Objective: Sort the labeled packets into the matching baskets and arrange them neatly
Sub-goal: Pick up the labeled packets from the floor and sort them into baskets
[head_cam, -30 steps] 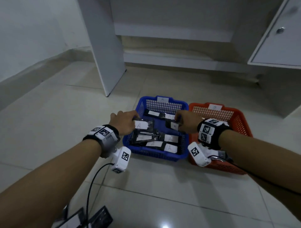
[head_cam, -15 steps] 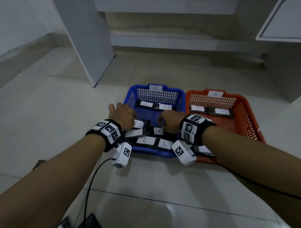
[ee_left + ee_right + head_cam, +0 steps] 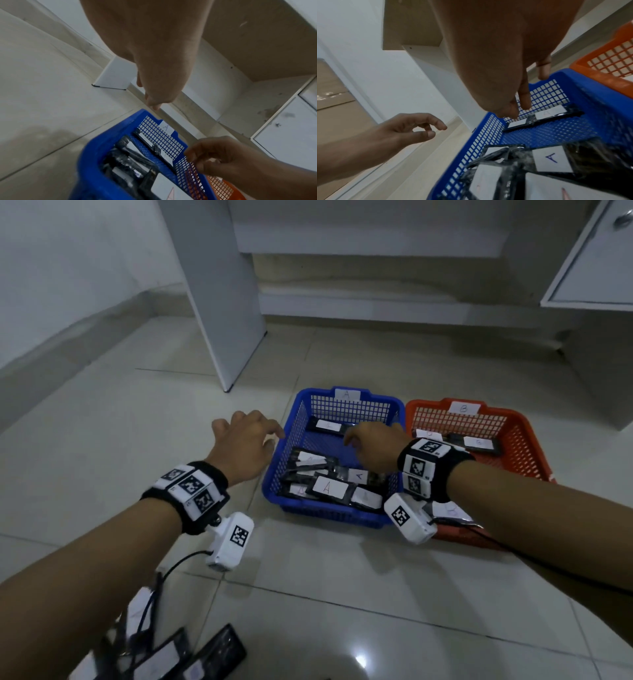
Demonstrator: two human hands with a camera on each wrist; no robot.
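Note:
The blue basket (image 3: pixel 310 510) tagged A holds a loose pile of several black packets with white A labels (image 3: pixel 328 488) at its front, and one packet (image 3: pixel 328 426) along its back wall. Beside it on the right, the orange basket (image 3: pixel 524 451) tagged B holds B packets (image 3: pixel 478 443). My left hand (image 3: pixel 248 436) hovers just outside the blue basket's left wall with fingers loosely curled, holding nothing. Above the middle of the blue basket, my right hand (image 3: pixel 368 445) is empty with its fingers hanging down. The right wrist view shows the A-labelled packets (image 3: pixel 552 161) close below my right hand.
Several more packets (image 3: pixel 212 657) and a cable lie on the tiled floor at the bottom left, near my left forearm. A white cabinet panel (image 3: pixel 226 302) stands behind the baskets on the left, and a cabinet door (image 3: pixel 596 261) hangs at the upper right.
Both hands have let go of the packets at the front of the blue basket and lifted. The left hand has moved out past the basket's left wall.

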